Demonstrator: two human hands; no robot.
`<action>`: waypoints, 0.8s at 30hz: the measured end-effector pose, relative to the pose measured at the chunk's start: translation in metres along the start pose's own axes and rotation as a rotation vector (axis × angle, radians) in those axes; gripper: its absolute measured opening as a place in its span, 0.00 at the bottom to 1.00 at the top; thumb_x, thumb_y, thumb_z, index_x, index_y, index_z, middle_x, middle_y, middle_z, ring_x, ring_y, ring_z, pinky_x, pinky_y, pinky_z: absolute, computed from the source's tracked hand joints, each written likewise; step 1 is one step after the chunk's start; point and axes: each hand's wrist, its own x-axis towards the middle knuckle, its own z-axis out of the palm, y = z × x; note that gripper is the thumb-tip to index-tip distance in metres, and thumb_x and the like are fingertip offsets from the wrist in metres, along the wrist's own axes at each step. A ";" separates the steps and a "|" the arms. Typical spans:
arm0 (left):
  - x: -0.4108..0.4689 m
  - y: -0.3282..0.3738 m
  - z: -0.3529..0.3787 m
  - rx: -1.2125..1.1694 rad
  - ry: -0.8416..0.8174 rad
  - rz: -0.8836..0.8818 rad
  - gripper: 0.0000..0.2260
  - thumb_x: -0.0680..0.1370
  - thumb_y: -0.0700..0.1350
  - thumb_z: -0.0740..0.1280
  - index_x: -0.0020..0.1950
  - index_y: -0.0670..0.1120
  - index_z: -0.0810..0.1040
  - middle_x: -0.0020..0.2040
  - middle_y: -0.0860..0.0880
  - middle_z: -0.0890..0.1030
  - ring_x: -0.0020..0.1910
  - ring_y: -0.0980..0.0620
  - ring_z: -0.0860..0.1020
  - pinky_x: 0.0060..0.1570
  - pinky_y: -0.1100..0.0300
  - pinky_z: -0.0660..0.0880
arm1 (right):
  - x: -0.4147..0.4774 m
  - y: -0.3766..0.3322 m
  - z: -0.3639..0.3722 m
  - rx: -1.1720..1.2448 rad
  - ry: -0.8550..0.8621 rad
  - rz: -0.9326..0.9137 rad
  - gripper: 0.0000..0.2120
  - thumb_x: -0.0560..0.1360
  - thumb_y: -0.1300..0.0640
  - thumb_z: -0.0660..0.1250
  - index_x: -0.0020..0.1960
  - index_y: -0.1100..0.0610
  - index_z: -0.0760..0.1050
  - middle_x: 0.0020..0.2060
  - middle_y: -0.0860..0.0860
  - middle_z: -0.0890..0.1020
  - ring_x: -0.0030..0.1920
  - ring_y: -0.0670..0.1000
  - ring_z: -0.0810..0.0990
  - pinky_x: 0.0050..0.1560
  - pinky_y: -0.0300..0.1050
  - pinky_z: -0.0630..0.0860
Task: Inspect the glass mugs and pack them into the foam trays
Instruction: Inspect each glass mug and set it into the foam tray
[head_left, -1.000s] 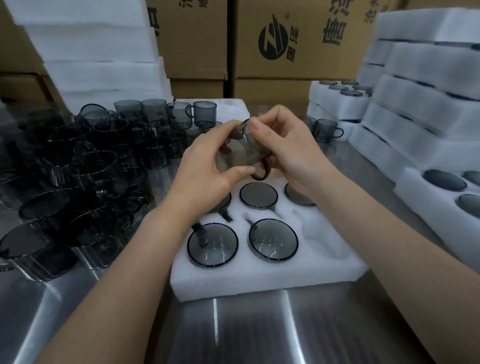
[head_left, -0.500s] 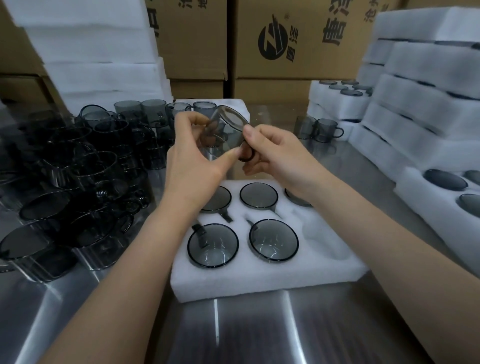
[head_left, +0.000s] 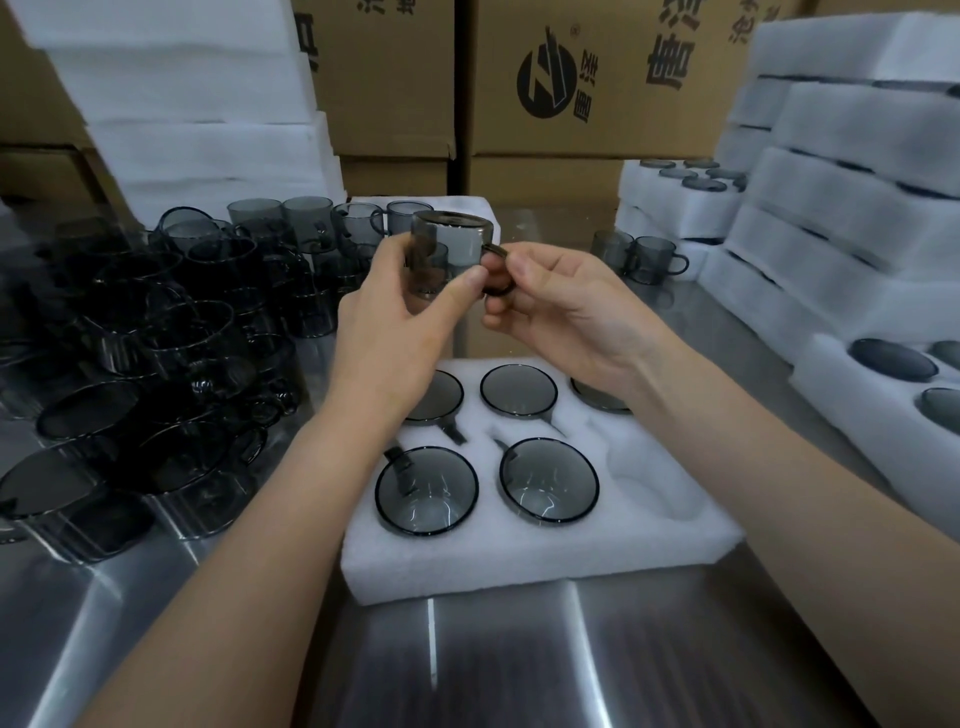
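A smoky grey glass mug (head_left: 457, 244) is held upright above the white foam tray (head_left: 540, 556). My left hand (head_left: 395, 322) grips its body between thumb and fingers. My right hand (head_left: 556, 301) pinches the mug's dark handle on the right. The tray lies on the steel table below my hands, with several mugs seated in its round pockets. The pocket at the tray's front right (head_left: 654, 473) holds no mug.
A crowd of loose grey mugs (head_left: 171, 353) covers the table's left side. Two mugs (head_left: 641, 257) stand at the back right. Stacked foam trays (head_left: 852, 218) line the right, more foam (head_left: 197, 104) the back left, cardboard boxes (head_left: 597, 78) behind.
The mug rose from just above the tray and turned from tilted, base toward me, to upright. My right hand shifted from its rim to its handle.
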 end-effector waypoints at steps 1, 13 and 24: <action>0.000 0.000 0.000 0.002 0.006 0.001 0.15 0.75 0.60 0.69 0.58 0.55 0.74 0.46 0.62 0.81 0.46 0.70 0.77 0.45 0.76 0.71 | 0.000 0.001 0.000 -0.003 -0.016 -0.021 0.09 0.73 0.60 0.64 0.50 0.63 0.77 0.40 0.53 0.81 0.39 0.50 0.78 0.46 0.43 0.78; 0.000 0.001 0.000 -0.158 -0.045 -0.063 0.21 0.70 0.69 0.61 0.46 0.52 0.77 0.42 0.48 0.85 0.44 0.50 0.84 0.52 0.44 0.79 | -0.002 0.002 0.000 -0.217 -0.039 -0.193 0.08 0.75 0.68 0.65 0.53 0.64 0.79 0.40 0.52 0.78 0.36 0.49 0.79 0.46 0.46 0.80; 0.000 0.001 0.001 -0.249 -0.083 0.004 0.19 0.70 0.62 0.67 0.57 0.55 0.74 0.52 0.54 0.82 0.53 0.52 0.81 0.55 0.40 0.77 | 0.000 0.001 0.004 -0.256 -0.017 -0.047 0.19 0.80 0.51 0.58 0.34 0.53 0.78 0.33 0.48 0.77 0.32 0.49 0.73 0.39 0.43 0.73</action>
